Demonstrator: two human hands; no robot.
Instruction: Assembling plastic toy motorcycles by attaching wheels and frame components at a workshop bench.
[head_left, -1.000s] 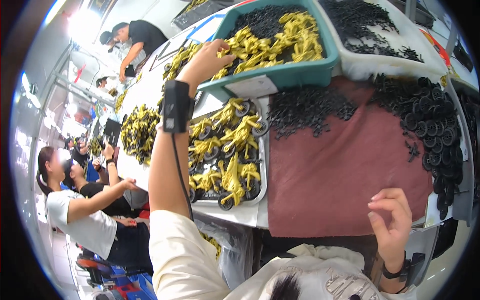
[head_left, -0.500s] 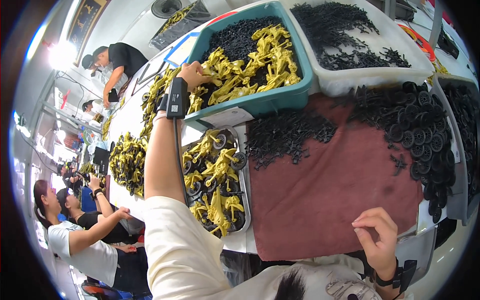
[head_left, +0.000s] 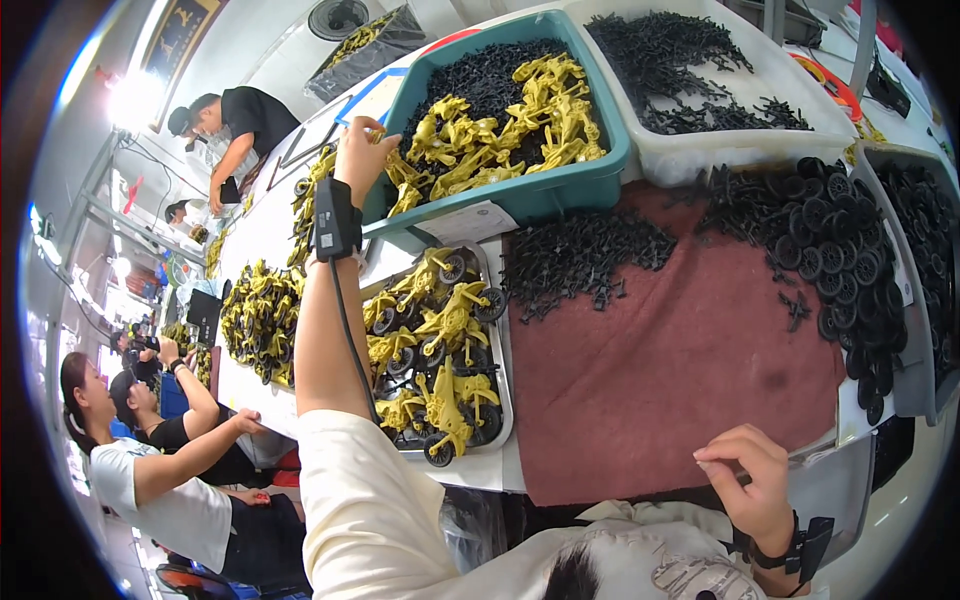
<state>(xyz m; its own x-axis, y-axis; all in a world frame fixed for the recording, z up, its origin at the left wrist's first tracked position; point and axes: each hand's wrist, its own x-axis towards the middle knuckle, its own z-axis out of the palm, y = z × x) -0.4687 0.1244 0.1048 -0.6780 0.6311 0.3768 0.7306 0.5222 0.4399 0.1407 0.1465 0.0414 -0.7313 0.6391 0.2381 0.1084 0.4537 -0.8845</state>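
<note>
At the left rim of the teal bin [head_left: 590,190], my left hand [head_left: 362,158] is raised with its fingertips pinched. A bit of a yellow plastic motorbike part [head_left: 378,134] shows between them; the hand hides the rest. Yellow motorbike bodies [head_left: 550,110] lie in the bin on top of small black parts [head_left: 480,70]. Over the front edge of the red-brown cloth [head_left: 660,400], my right hand [head_left: 755,480] is curled, thumb and fingertips together, with nothing visible in them. Below the bin, a metal tray [head_left: 503,400] holds yellow toy motorbikes with black wheels [head_left: 440,320].
Black wheels [head_left: 840,250] are heaped at the cloth's right, beside a grey bin [head_left: 900,350]. Small black pieces [head_left: 590,260] lie on the cloth. A white tub [head_left: 720,150] stands at the back right. More yellow motorbikes [head_left: 262,320] are piled left. Other people [head_left: 170,490] work farther left.
My left hand has moved up and left from the yellow bodies to the bin's rim, with a yellow part in its fingers. My right hand has barely moved.
</note>
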